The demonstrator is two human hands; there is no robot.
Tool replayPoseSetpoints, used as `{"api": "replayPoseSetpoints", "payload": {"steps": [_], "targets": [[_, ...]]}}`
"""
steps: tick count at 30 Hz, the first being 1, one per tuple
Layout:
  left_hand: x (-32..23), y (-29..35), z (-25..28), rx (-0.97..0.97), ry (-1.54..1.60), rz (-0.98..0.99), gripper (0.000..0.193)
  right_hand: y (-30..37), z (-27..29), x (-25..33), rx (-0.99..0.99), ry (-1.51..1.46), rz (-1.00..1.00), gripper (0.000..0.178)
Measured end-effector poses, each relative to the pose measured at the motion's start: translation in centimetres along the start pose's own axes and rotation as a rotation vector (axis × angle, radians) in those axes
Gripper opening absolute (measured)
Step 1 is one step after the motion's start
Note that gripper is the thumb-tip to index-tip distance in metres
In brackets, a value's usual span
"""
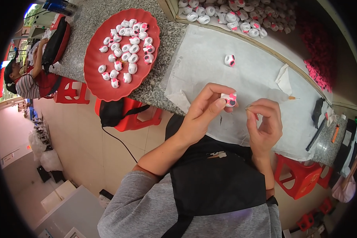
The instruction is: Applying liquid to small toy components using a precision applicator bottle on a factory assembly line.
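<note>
Between the thumb and fingers of my left hand [204, 109] is a small white figurine head [229, 100] with pink and dark markings. My right hand [266, 125] is just to its right, thumb and fingertips pinched together; whatever they hold is too small to make out. Both hands are above a white sheet [198, 51] on the worktop. Beyond them a similar white and pink piece [229, 60] lies alone on the sheet. To the right of it rests a small clear bottle with a needle tip [279, 95].
A red scalloped tray [95, 79] with several white pieces stands at left. Many more fill a bin [242, 18] at the back, beside pink bits [319, 59]. A crumpled tissue [283, 79], black tool [315, 137] and orange cutter [335, 133] lie right. A person [27, 81] sits far left.
</note>
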State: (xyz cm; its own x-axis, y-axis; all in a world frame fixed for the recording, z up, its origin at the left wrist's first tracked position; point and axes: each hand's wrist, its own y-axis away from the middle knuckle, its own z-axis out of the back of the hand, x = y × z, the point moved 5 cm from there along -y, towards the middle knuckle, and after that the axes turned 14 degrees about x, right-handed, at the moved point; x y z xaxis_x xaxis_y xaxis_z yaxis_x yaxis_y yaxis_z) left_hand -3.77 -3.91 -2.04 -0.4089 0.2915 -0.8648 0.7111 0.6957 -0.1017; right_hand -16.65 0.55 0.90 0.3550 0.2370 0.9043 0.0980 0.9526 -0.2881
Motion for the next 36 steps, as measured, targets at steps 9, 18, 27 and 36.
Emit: {"api": "replayPoseSetpoints", "payload": {"steps": [9, 18, 27, 36], "targets": [[0.1, 0.1, -0.2, 0.012, 0.024, -0.014, 0.025, -1.4, -0.4, 1.8, 0.138, 0.184, 0.21, 0.018], [-0.6, 0.1, -0.6, 0.001, -0.178, -0.009, 0.023, -1.9, -1.1, 2.9, 0.168, 0.285, 0.398, 0.022], [-0.2, 0.2, -0.3, 0.005, -0.217, 0.039, 0.024, -1.7, -1.3, 2.9, 0.171, 0.371, 0.46, 0.024], [0.0, -0.6, 1.7, -0.109, -0.043, 0.066, 0.022, 3.0, 9.6, 0.2, -0.293, 0.676, 0.084, 0.017]]}}
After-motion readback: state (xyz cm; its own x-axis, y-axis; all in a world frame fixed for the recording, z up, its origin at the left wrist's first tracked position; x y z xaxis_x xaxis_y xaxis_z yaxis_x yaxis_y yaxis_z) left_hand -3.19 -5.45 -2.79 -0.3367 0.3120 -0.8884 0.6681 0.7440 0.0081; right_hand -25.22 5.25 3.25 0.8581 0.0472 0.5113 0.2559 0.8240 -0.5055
